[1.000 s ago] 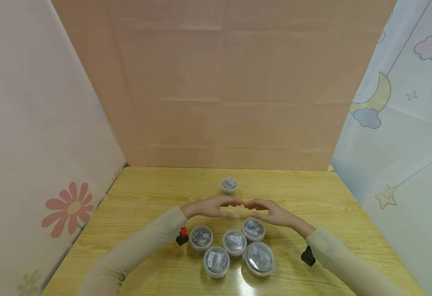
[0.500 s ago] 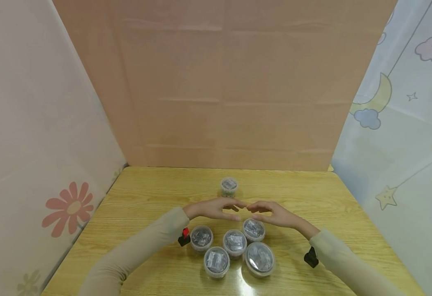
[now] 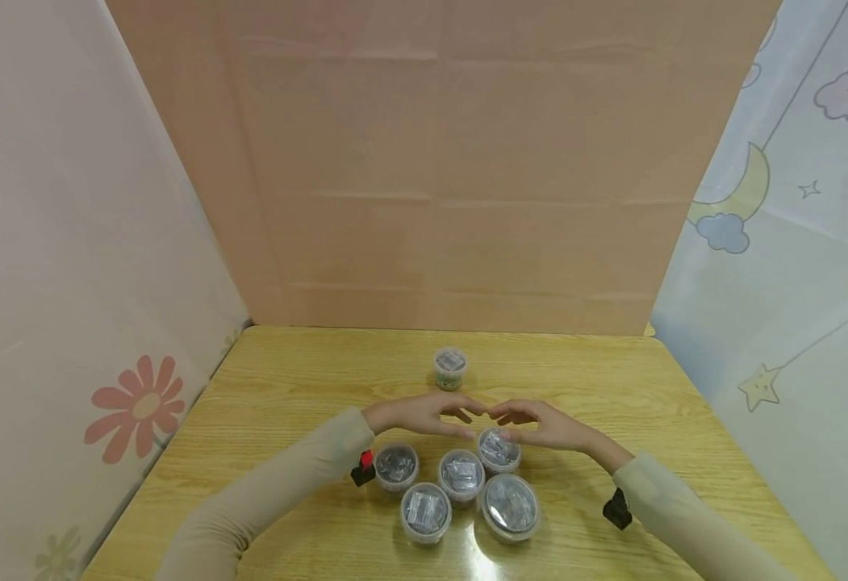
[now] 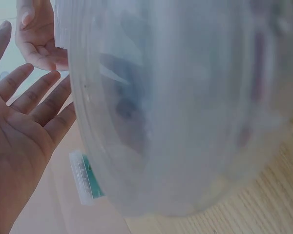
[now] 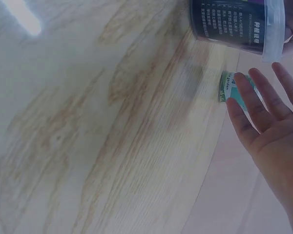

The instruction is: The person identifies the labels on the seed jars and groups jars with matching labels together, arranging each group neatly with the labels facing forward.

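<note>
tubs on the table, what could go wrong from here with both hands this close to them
The right hand partly covers the rear right tub in the head view, so lowering it carelessly might knock that tub.
The middle tub and large tub stand close together; bumping one could shove the other.
The far tub stands just beyond the left hand, so a forward sweep might tip it.

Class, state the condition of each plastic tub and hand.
Far tub, lidded, upright
Back-left tub, lidded, upright
Front-left tub, lidded, upright
Middle tub, lidded, upright
Back-right tub, lidded, upright
Front-right tub, lidded, upright
Left hand, fingers apart, empty
Right hand, fingers apart, empty
</note>
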`<state>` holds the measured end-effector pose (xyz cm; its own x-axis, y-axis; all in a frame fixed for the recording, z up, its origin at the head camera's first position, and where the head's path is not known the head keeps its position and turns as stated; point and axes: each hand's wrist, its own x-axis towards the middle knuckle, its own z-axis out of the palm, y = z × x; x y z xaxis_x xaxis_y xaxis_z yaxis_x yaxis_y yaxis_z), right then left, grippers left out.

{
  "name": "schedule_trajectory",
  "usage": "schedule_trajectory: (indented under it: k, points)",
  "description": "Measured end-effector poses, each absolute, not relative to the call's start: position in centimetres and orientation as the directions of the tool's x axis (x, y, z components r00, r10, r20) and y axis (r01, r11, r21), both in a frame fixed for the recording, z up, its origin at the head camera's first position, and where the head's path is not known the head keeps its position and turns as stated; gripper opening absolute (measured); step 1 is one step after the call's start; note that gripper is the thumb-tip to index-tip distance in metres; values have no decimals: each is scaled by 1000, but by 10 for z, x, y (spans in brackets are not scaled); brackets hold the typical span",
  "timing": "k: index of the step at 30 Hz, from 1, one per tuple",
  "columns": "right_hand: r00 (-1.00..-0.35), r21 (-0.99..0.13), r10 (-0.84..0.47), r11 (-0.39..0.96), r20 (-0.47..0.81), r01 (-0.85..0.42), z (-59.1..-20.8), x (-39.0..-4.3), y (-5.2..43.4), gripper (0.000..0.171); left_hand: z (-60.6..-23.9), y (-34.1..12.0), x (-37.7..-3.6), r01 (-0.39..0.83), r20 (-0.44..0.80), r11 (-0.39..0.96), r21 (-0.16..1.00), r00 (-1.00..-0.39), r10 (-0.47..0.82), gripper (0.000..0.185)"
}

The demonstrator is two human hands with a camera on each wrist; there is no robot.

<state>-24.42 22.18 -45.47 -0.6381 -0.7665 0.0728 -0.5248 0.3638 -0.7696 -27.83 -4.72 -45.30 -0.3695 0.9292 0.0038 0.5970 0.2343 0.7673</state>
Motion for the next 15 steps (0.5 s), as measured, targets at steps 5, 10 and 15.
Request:
schedule_trajectory:
  k: [5,10,15]
  points:
    - [-630,-758,-773,366,75,-540,-469,-248,227,41,-455,-47,-277,618,3,232,751,-354,935,53]
    - [-629,-753,-775,377,63,-539,-476,-252,233,41,-459,-45,-277,622,12,208,755,-330,944,53]
    - [-611,-753,-790,367,58,-546,-477,-252,237,43,-458,-44,-275,607,-16,211,766,-310,951,53]
